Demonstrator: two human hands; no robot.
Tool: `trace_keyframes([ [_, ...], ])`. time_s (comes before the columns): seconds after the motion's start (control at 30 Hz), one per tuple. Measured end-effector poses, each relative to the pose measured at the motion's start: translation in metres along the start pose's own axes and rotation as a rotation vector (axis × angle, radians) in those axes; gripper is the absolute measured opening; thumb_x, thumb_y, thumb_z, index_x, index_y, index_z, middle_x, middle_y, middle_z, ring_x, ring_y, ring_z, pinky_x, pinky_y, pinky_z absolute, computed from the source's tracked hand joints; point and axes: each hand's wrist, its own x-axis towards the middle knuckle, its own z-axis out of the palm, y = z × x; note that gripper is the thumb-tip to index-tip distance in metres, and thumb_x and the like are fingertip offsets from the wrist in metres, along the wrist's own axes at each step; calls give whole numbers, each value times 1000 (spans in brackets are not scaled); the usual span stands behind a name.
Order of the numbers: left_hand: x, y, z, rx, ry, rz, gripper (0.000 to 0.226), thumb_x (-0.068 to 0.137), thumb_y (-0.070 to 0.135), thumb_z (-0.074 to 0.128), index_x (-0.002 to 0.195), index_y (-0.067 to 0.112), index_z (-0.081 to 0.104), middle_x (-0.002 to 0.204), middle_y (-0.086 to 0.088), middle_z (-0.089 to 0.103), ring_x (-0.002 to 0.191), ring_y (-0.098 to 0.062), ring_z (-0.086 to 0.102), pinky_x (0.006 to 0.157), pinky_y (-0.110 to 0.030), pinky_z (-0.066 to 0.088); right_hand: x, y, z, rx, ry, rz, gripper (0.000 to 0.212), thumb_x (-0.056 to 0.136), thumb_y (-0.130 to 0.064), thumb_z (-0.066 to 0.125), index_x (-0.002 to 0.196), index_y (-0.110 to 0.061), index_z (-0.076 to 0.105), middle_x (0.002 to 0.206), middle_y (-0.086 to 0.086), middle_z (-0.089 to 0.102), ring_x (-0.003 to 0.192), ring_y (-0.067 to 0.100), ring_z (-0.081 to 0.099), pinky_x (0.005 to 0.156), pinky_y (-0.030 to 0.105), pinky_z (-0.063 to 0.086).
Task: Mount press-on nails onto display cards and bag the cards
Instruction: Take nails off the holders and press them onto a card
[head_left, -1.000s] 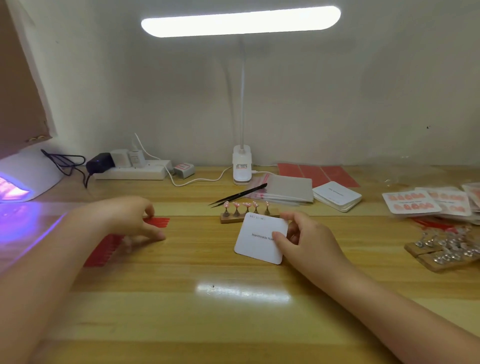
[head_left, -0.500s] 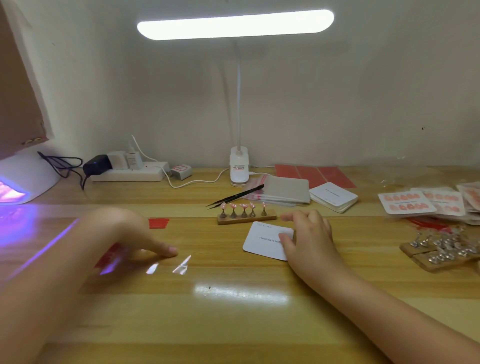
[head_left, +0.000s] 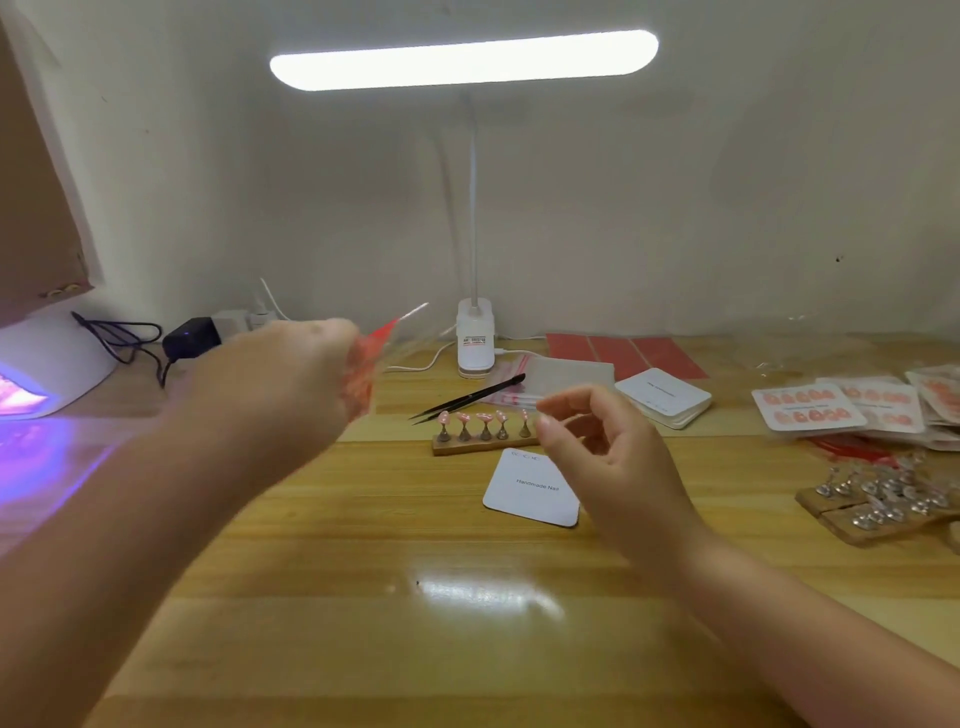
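Left hand (head_left: 291, 369) held a red adhesive sheet (head_left: 371, 358) raised above the bench (head_left: 363, 597); its grip closed on it. Right hand (head_left: 602, 457) empty, fingers loosely curled, nearer the blank display card (head_left: 530, 488) lying flat just below-left of it.

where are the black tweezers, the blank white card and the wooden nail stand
black metal tweezers (head_left: 470, 397), head view, middle of the two arms
white rounded display card (head_left: 530, 488), head view, printed middle of its face
wooden strip stand holding pink nails (head_left: 483, 445), head view, front edge of the wood base
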Motion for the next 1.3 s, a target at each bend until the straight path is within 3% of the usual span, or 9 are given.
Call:
trace_keyframes([
  [0.1,-21,34,3,175,341,157,17,83,19,72,93,16,59,60,-5,58,51,-31,57,49,-29,40,-3,-25,-2,308,-106,19,16,84,-36,66,87,-20,69,76,-5,69,70,7,62,63,17,50],
  [0.23,-37,64,12,245,529,221,33,70,5,77,102,7,66,62,-8,57,51,-29,54,54,-33,38,-6,-40,4,467,-223,134,51,67,-50,70,103,-13,69,90,2,75,83,15,72,71,24,57],
  [0.37,-47,76,23,99,403,235,68,71,18,76,133,3,52,90,-12,63,73,-33,58,67,-41,45,-6,-42,5,604,-178,185,23,74,-33,72,89,-16,74,86,13,74,82,21,72,74,27,58],
  [0.5,-47,73,13,-366,99,225,87,80,54,55,151,21,19,134,2,48,118,-19,49,99,-37,41,-1,-41,-3,664,-132,214,30,78,-21,72,100,-1,69,90,18,73,82,25,72,73,23,56],
  [0.67,-38,69,14,-803,210,109,40,89,54,50,125,37,48,115,20,61,105,3,58,91,-28,50,1,-40,-6,831,-183,255,23,69,-18,76,92,-14,73,87,14,73,84,26,71,76,30,58],
  [0.77,-35,68,12,-930,239,94,19,85,39,64,102,42,58,97,27,66,93,10,62,86,-27,54,2,-41,-7,948,-223,304,53,68,-3,79,117,-11,58,90,19,72,85,29,72,72,29,57],
  [1.07,-37,67,15,-927,305,132,23,77,29,78,92,42,67,92,27,70,92,9,64,84,-28,55,3,-40,-6,905,-199,408,46,85,-30,65,114,6,63,101,23,70,91,37,69,78,39,60],
  [1.2,-39,68,18,-887,362,169,18,77,25,78,86,38,69,107,30,63,101,13,59,85,-7,44,3,-40,-5,872,-178,426,37,91,-28,59,109,4,66,97,22,72,88,37,70,75,38,61],
  [1.3,-39,70,17,-808,414,210,12,79,23,76,82,32,70,112,17,63,106,-2,57,85,-10,42,2,-39,-4,851,-160,433,34,95,-26,56,106,4,68,95,20,73,86,36,71,68,35,60],
])
